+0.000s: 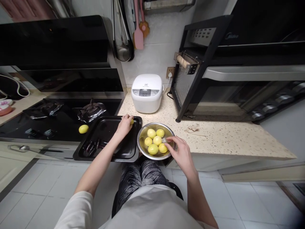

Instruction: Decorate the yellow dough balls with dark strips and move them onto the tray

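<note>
My left hand [125, 125] is closed around a yellow lemon [132, 121] over the back right corner of a black baking tray [107, 125]. Most of that lemon is hidden by the fingers. To the right of the tray is a round steel bowl [140, 144] with several lemons [152, 149] inside. Over the bowl's right side, my right hand [180, 152] pinches a small whitish, shiny thing [164, 140], too small to name. Dark shapes [91, 148] show at the tray's front left; I cannot tell whether they are objects or reflections.
One lemon [83, 128] lies on the black gas stove [59, 127], left of the tray. Behind the bowl stands a white rice cooker [146, 93]. An oven [238, 92] on a black rack takes up the right. A dry scrap [192, 128] lies on the speckled counter [228, 136].
</note>
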Available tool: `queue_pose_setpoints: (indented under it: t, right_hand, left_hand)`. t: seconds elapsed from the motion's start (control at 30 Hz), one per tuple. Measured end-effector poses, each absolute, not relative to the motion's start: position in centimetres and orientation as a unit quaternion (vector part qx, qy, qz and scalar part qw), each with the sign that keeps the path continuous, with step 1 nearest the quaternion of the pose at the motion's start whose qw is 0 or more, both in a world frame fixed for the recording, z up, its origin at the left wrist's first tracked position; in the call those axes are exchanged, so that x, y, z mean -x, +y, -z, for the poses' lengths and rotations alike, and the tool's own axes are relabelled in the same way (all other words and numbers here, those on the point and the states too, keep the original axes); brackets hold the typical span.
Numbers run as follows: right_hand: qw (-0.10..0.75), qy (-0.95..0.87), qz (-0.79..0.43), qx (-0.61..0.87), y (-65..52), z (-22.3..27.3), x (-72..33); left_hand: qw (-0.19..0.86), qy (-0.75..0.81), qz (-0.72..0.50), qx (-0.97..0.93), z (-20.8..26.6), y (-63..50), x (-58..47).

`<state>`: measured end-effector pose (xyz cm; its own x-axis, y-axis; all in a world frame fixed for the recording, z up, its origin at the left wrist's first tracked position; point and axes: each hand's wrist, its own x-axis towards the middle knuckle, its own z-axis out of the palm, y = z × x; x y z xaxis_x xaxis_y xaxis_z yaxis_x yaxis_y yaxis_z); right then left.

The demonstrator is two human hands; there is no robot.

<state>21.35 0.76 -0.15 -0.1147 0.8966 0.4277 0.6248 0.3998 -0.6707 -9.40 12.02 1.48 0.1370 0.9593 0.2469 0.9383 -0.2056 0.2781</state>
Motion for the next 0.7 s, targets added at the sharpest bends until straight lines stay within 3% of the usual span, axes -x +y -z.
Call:
queue_pose_setpoints:
  t: [0.17, 0.47, 0.7]
  right_hand:
    - [0.43, -0.746, -0.178, 0.476, 0.8, -0.3, -20.1]
    - [0.443, -0.76, -0.193, 0.434, 0.3, -0.3, -19.5]
    - [0.435, -0.733, -0.138, 0.504, 1.4, 0.4, -20.7]
  left_hand:
    - [0.154, 0.526, -0.334, -0.767, -3.8, 7.2, 5.6]
    - [0.281, 0.432, -0.414, -0.751, -2.5, 2.2, -1.6]
    - [0.248, 0.44, -0.381, -0.775, -1.1, 0.2, -1.8]
